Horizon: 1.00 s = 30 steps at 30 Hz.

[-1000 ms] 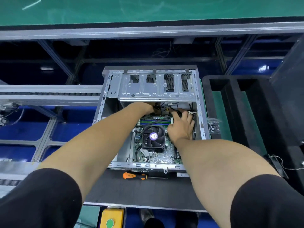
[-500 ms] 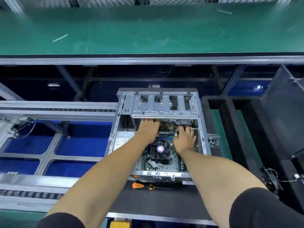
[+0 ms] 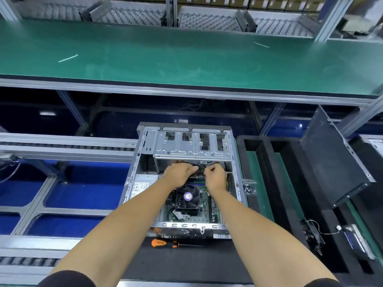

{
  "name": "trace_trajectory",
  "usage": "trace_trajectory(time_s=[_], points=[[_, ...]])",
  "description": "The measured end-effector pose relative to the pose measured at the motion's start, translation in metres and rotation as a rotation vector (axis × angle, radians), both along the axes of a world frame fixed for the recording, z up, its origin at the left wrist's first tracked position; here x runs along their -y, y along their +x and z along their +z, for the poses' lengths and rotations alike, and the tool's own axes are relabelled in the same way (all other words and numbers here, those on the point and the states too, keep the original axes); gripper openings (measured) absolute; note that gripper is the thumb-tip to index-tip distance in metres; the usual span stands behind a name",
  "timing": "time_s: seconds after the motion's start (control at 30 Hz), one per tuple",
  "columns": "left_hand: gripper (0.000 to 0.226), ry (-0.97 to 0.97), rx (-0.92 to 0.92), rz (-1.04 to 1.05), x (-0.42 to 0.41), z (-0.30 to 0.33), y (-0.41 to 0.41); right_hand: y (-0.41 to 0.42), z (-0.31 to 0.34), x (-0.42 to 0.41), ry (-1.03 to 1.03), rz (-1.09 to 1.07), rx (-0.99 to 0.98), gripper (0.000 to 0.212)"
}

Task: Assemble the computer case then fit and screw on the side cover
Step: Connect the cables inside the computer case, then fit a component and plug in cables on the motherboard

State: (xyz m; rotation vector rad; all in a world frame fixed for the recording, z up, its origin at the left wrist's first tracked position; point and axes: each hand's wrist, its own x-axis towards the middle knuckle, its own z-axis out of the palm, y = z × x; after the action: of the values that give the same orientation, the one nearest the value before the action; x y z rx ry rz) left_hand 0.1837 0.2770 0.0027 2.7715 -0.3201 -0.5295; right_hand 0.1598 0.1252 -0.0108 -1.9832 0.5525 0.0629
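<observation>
My left hand (image 3: 179, 174) and right hand (image 3: 215, 176), fingers curled round cable bundle (image 3: 199, 169), inside open computer case (image 3: 187, 141); screwdriver (image 3: 165, 243) beside case.

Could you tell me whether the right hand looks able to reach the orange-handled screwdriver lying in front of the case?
Probably yes, once freed: the orange-handled screwdriver lies uncovered on the black mat, but the right hand is curled on cables inside the open metal computer case.
</observation>
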Motion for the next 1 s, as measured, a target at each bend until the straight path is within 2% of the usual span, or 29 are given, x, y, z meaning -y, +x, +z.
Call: trace_trajectory(time_s=[0.07,0.2,0.27,0.37,0.47,0.53,0.63,0.73,0.83,0.9,1.0], points=[[0.045,0.034,0.029,0.011,-0.002,0.001,-0.001,0.006,0.004,-0.004,0.076,-0.04,0.004,0.016],[0.036,0.174,0.131,0.201,-0.002,-0.001,0.007,0.007,0.007,-0.009,0.139,0.012,-0.018,0.011],[0.032,0.235,0.066,0.295,0.0,-0.006,0.012,0.003,0.005,-0.008,0.156,0.058,-0.035,0.005],[0.034,0.303,-0.03,0.379,-0.001,-0.011,0.018,-0.002,-0.001,-0.003,0.132,0.104,-0.055,0.008],[0.045,0.358,-0.133,0.358,0.004,-0.01,0.027,-0.009,-0.01,0.006,0.06,0.158,-0.113,0.019],[0.051,0.406,-0.266,0.35,0.01,-0.009,0.032,-0.013,-0.015,0.01,0.031,0.179,-0.144,0.024],[0.047,0.309,-0.38,0.299,0.013,0.0,0.034,-0.017,-0.02,0.01,-0.067,0.241,-0.18,0.03],[0.058,0.329,-0.353,0.443,0.004,0.008,0.04,-0.024,-0.025,0.009,-0.124,0.296,-0.203,0.032],[0.054,0.394,-0.336,0.39,-0.002,0.004,0.046,-0.03,-0.028,0.007,-0.201,0.338,-0.184,0.03],[0.048,0.459,-0.331,0.276,-0.002,0.006,0.042,-0.031,-0.026,0.006,-0.203,0.338,-0.15,0.031],[0.036,0.383,-0.349,0.239,0.001,0.011,0.038,-0.03,-0.022,0.003,-0.239,0.361,-0.079,0.037]])
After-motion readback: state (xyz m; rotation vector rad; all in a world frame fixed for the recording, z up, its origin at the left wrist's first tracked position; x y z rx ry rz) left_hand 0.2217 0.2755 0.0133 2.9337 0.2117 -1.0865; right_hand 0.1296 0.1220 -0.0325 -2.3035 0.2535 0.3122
